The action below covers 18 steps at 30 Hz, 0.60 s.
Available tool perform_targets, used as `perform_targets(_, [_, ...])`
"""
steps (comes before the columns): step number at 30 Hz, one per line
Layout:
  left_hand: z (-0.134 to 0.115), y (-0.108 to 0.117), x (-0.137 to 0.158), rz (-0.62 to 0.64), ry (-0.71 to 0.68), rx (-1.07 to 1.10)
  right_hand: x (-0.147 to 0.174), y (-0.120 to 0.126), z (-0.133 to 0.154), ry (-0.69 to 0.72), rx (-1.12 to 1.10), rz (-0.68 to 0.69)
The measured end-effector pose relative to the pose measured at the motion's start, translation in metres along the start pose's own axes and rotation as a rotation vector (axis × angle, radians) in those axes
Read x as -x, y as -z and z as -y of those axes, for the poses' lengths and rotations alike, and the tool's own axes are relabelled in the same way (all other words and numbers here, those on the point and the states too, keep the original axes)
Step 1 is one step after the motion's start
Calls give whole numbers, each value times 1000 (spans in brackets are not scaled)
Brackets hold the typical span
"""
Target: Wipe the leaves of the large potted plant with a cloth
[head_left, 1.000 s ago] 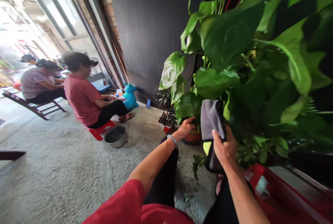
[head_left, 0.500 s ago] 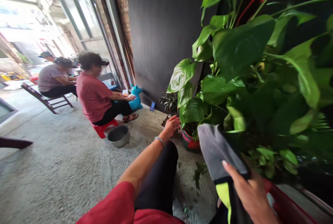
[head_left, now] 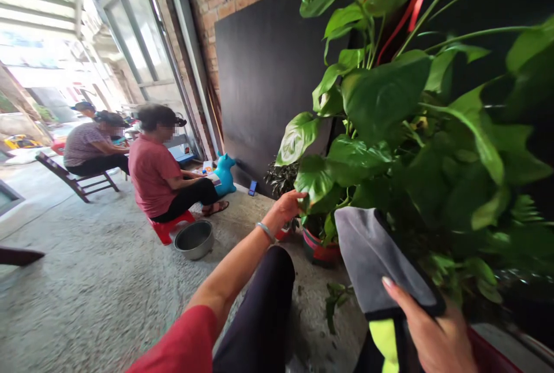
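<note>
With an arm stretched forward, my left hand (head_left: 286, 209) has its fingertips at the edge of a broad green leaf (head_left: 318, 179), closed on it as far as shows; the thumb is partly hidden. The leaf belongs to a large potted plant (head_left: 385, 90) on my right. My right hand (head_left: 437, 327) grips a grey cloth (head_left: 375, 254) with black edging and a yellow-green part; its thumb lies on top and its fingers are hidden underneath. The cloth's far end points up beside the lower leaves. Below the foliage is the plant's pot (head_left: 318, 246), with red and pink around it.
A person in a pink shirt (head_left: 151, 168) sits on a red stool (head_left: 167, 228) beside a metal basin (head_left: 194, 240). A blue animal-shaped toy (head_left: 224, 174) and a phone (head_left: 252, 187) are near the dark wall panel (head_left: 268, 73). Farther left, others sit by a wooden chair (head_left: 82, 179).
My left hand has gone from open beside the plant to the leaf's edge. The cloth in my right hand has shifted slightly right. The view has tilted up a little.
</note>
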<state>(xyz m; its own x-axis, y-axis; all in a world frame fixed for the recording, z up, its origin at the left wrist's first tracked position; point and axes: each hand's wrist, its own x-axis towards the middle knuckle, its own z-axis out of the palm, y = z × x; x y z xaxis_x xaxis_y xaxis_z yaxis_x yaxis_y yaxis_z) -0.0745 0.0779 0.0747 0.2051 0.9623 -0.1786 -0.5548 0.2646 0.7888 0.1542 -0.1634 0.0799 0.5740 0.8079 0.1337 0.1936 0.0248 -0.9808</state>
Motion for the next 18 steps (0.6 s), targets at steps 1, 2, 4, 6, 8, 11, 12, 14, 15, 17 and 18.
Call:
perform_targets(1, [8, -3, 4, 3, 4, -62, -2, -3, 15, 63, 0, -12])
perform_targets(2, [17, -7, 7, -7, -3, -124, -6, -10, 32, 152, 5, -21])
perform_targets(4, [32, -15, 10, -61, -28, -222, -20, -33, 63, 375, 34, -61])
perform_targets(6, [45, -21, 10, -115, -51, -245, -39, -63, 78, 580, 78, -95])
perform_targets(8, [53, -23, 10, -125, -68, -243, -53, -88, 69, 629, 151, -27])
perform_targets(11, [55, -17, 9, -102, -84, -231, -49, -91, 24, 492, 259, 114])
perform_targets(12, [54, -14, 9, -105, -87, -224, -39, -82, 8, 443, 277, 138])
perform_targets(14, [50, -8, 8, -127, -83, -215, -16, -52, -8, 388, 270, 144])
perform_targets(15, [47, -5, 8, -134, -75, -217, -6, -35, -6, 384, 256, 160])
perform_targets(17, [43, -3, 10, -138, -54, -228, 5, -6, 21, 453, 232, 146])
perform_targets(18, [41, -4, 12, -135, -44, -238, 3, 3, 43, 527, 228, 70])
